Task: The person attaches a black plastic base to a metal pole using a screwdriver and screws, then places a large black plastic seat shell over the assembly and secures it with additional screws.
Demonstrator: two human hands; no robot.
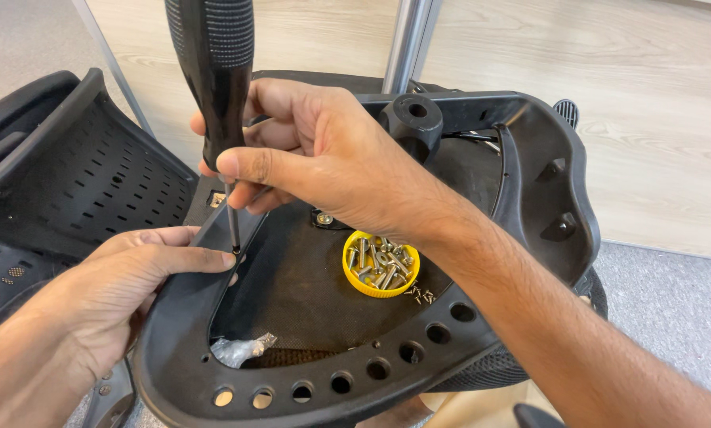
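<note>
Your right hand (316, 158) was closed around the black screwdriver (217, 95), held nearly upright, its tip down at the left rim of the black seat frame (331, 372). Your left hand (125, 285) gripped that same rim, thumb lying along the edge and touching the tip. Open room lay inside the frame, on the dark fabric panel (292, 293), where a yellow cap of screws (381, 264) sat well apart from the tip; a clear plastic bag (240, 349) lay near the front edge. A perforated black backrest (78, 174) crowded your left side.

Head camera looks down, probably close.
</note>
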